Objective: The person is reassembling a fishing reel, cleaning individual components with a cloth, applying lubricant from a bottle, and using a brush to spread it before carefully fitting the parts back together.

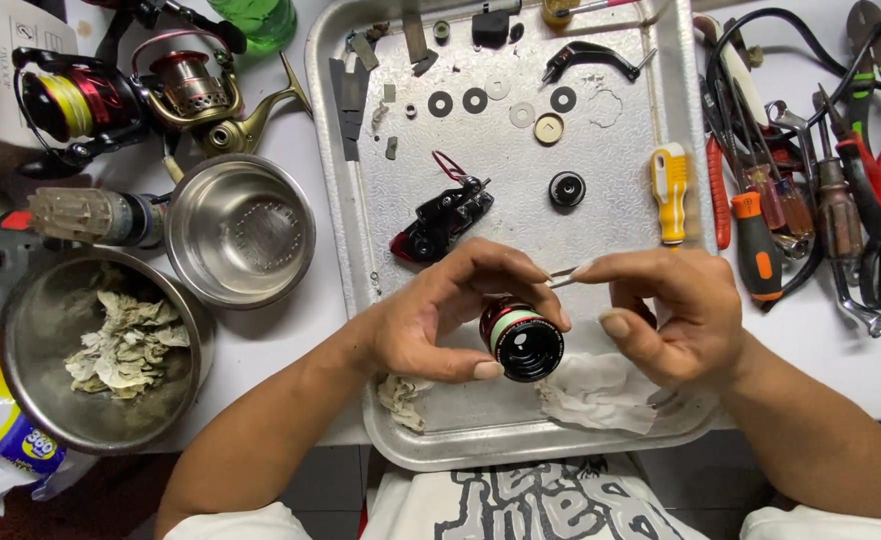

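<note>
Head view: left hand (438,322) grips spool (522,340) low in tray (340,220); right hand (672,312) pinches thin pin (563,275) just above it. White box (0,60) top left, yellow-blue packet (5,430) bottom left. Bowls (240,230) crowd left tray edge, tools (820,180) the right; bare room mid-tray.

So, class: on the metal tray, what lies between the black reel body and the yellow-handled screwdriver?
In the head view, one small round black part lies on the tray between the black reel body and the yellow-handled screwdriver.
</note>
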